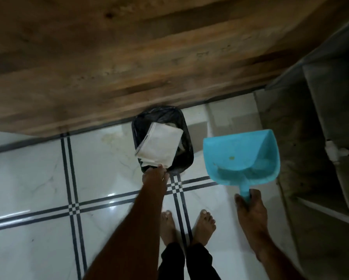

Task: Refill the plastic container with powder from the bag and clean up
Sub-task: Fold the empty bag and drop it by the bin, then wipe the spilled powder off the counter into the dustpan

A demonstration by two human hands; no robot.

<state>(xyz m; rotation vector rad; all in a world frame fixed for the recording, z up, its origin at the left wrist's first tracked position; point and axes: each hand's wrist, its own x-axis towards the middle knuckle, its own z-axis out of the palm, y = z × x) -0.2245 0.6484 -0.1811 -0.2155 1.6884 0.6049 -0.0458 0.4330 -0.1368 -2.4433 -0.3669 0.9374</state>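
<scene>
**Q.** Which step is shown, and where is the task's thing?

**A.** Clean-up, by judgement: disposal. The white bag [159, 147] lies slanted across the mouth of the black-lined bin [187, 142], partly inside it. The left hand [154, 175], at the bin's near rim, pinches the bag's near edge. The plastic container is not in view.

**Q.** Orientation?

**A.** The bag's long axis runs from the bin's near rim toward its far rim, leaning slightly right; its free end points at the wooden panel [129, 67] behind the bin.

**Q.** And the other hand?

**A.** The right hand [250, 209], fingers curled round the handle, holds a blue dustpan [240, 154] just right of the bin. The handle is nearest the person and the mouth points away. A small yellowish speck shows on the pan.

**Q.** What does the next move call for?

**A.** Probably letting go so the bag drops fully in, then bringing the pan's mouth over the bin opening and tipping it.
</scene>
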